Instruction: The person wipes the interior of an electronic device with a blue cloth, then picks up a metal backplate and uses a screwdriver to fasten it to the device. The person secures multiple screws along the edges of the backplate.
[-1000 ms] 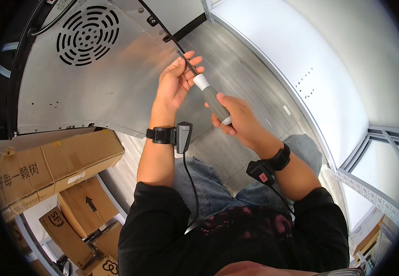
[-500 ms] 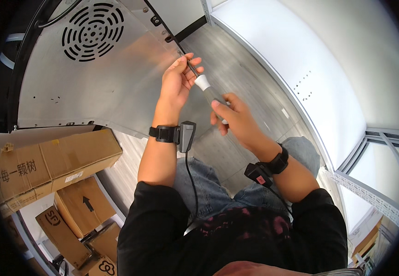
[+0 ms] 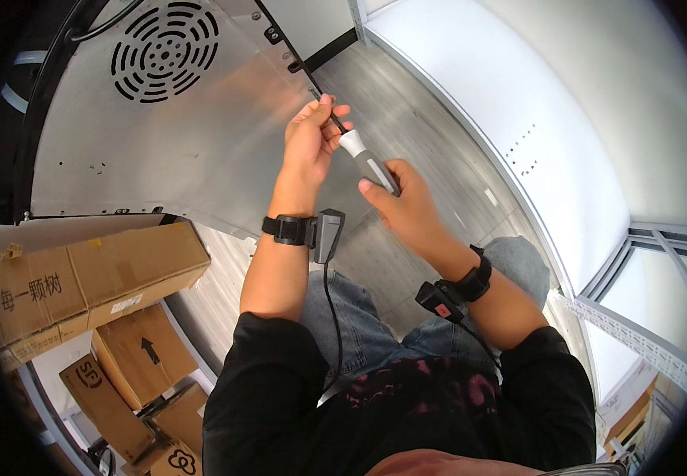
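A screwdriver [image 3: 372, 168] with a grey handle, white collar and dark shaft slants up toward the edge of a large metal panel [image 3: 208, 151]. My right hand [image 3: 408, 208] grips the back end of its handle between the thumb and fingers. Farther up, the thumb and fingers of my left hand [image 3: 305, 144] close around the shaft near its tip, beside the panel's edge. My left fingers partly hide the tip, so I cannot tell whether it sits in a screw. Small holes and dark brackets [image 3: 294, 67] run along that edge.
The panel has a round slotted vent [image 3: 166, 54] at the upper left. Cardboard boxes [image 3: 113, 274] are stacked at the lower left. On the right, a long white panel [image 3: 510, 119] and a metal rack [image 3: 637, 337] border the grey wood-look floor [image 3: 407, 103].
The screwdriver handle has turned, and a pale stripe now shows on it. My right thumb has shifted lower on the handle. Both the left hand and the panel sit slightly farther right.
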`<move>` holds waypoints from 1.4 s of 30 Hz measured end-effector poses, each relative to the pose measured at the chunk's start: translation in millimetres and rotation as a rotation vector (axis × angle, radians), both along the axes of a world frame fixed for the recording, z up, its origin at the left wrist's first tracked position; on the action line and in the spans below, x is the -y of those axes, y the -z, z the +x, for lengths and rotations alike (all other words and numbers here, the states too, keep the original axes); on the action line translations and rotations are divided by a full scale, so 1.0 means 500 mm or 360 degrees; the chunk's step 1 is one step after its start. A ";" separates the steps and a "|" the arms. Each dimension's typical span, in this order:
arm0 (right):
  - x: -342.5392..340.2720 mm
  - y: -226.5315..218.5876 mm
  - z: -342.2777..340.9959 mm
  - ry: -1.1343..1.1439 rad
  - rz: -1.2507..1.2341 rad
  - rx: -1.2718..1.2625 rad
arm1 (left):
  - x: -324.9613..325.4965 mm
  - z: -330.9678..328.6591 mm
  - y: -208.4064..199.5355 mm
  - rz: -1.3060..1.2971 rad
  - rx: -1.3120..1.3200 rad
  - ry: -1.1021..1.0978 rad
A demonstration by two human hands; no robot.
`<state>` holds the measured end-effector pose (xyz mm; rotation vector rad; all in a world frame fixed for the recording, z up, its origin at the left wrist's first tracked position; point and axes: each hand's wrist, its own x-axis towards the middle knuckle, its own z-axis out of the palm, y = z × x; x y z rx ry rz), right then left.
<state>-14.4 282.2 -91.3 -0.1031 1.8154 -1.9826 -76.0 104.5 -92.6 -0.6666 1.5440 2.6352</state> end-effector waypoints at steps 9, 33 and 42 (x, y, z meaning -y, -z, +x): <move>-0.009 -0.029 -0.022 -0.0260 -0.0221 0.0505 | 0.008 0.000 0.009 0.0042 -0.0142 -0.0045; -0.138 -0.109 -0.074 -0.0102 0.0075 0.0189 | -0.079 0.007 -0.019 -0.0014 -0.0155 0.0053; -0.501 -0.152 -0.141 0.0103 0.0563 -0.0211 | -0.384 -0.094 -0.028 -0.0401 -0.0227 0.0612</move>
